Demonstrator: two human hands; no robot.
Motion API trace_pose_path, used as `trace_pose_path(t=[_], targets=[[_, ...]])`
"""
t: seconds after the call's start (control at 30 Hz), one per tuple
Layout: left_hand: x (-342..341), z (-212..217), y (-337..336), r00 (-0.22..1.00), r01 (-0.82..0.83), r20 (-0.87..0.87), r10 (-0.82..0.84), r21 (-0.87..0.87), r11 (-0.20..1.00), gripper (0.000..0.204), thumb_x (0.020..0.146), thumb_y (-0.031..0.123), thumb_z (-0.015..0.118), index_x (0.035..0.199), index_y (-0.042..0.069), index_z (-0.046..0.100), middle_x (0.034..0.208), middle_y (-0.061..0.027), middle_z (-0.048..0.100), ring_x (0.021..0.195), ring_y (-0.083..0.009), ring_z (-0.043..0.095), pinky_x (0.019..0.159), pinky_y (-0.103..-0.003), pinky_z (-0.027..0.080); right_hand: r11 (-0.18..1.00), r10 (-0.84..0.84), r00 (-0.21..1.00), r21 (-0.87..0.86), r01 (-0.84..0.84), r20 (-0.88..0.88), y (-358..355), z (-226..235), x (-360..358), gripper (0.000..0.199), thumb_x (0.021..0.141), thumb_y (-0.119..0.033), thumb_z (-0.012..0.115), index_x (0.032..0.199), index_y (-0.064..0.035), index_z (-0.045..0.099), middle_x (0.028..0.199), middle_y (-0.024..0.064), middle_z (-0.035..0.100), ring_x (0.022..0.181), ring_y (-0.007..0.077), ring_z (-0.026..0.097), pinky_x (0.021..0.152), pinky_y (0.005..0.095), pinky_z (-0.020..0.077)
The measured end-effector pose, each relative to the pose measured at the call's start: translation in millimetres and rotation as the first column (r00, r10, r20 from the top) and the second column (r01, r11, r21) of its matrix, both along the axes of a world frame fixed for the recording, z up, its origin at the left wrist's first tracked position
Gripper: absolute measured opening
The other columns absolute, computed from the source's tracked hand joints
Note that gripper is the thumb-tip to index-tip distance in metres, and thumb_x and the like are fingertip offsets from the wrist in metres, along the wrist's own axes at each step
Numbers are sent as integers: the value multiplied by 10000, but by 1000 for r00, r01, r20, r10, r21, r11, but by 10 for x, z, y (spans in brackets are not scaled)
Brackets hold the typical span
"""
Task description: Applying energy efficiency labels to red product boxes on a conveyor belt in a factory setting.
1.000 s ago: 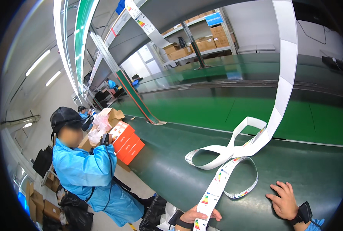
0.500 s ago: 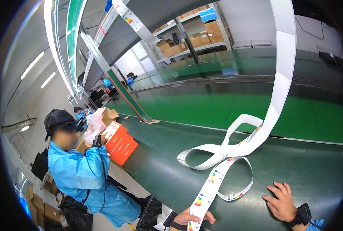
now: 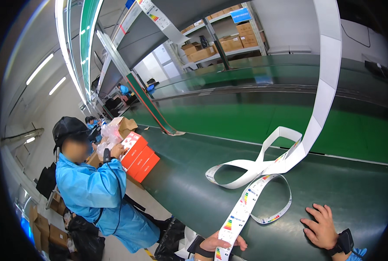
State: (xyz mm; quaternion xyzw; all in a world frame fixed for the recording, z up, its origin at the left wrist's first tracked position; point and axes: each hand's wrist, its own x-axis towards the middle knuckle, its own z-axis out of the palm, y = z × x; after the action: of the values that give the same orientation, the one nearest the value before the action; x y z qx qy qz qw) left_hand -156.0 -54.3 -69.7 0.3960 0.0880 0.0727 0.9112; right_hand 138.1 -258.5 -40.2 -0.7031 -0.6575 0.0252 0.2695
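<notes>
A long strip of white printed labels (image 3: 234,222) with coloured bar charts hangs down from above on the right. It curls into several loops on the dark green bench (image 3: 181,174) and runs to the near edge. There my left hand (image 3: 210,243) is closed around the strip, its thumb side and fingertips showing on either side. Palm down, my right hand (image 3: 321,228) rests on the bench farther right, fingers spread, holding nothing. A black band with a small device circles each wrist.
At the left a person in a blue coat (image 3: 91,185) handles a stack of orange boxes (image 3: 139,158) on the bench. Behind the bench runs a green conveyor (image 3: 229,119). A post (image 3: 148,104) and an overhead shelf stand at the back; cartons fill a rack (image 3: 231,43).
The whole view has shifted slightly. The co-worker's hand has moved onto the top orange box. My left hand still grips the label strip, and my right hand stays on the bench.
</notes>
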Motion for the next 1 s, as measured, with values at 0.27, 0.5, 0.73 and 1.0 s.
trace_pose_path(t=[0.27,0.5,0.73,1.0], targets=[[26,45,18,1000,-14,4,14,-7,1000,716,710,142,642,1301,7,261,1041,-245,565,969,-323,557,937,-436,368,1000,1,1000,7,-2,18,33,-12,23,279,685,-100,598,960,-120,644,1180,135,498,1145,356,402,961,544,255],[-1,55,-13,999,-6,43,5,20,1000,670,726,138,636,1281,-3,288,1040,-244,563,969,-323,557,925,-433,376,1000,3,1000,31,-3,13,26,13,-3,285,689,-48,585,959,-121,644,1170,133,506,1141,351,408,961,534,256],[31,48,-18,999,19,35,-19,18,1000,631,724,157,645,1249,-12,338,1041,-240,565,968,-318,559,917,-414,384,999,5,999,50,-8,47,2,-14,51,262,700,-58,606,952,-121,644,1136,114,524,1109,321,431,936,498,289],[90,110,58,997,73,8,-74,73,995,564,727,140,644,1196,-63,405,1036,-266,566,960,-332,564,904,-421,398,997,6,996,82,-13,83,130,32,-12,251,702,-71,606,951,-93,629,1129,108,531,1097,321,439,932,475,307]])
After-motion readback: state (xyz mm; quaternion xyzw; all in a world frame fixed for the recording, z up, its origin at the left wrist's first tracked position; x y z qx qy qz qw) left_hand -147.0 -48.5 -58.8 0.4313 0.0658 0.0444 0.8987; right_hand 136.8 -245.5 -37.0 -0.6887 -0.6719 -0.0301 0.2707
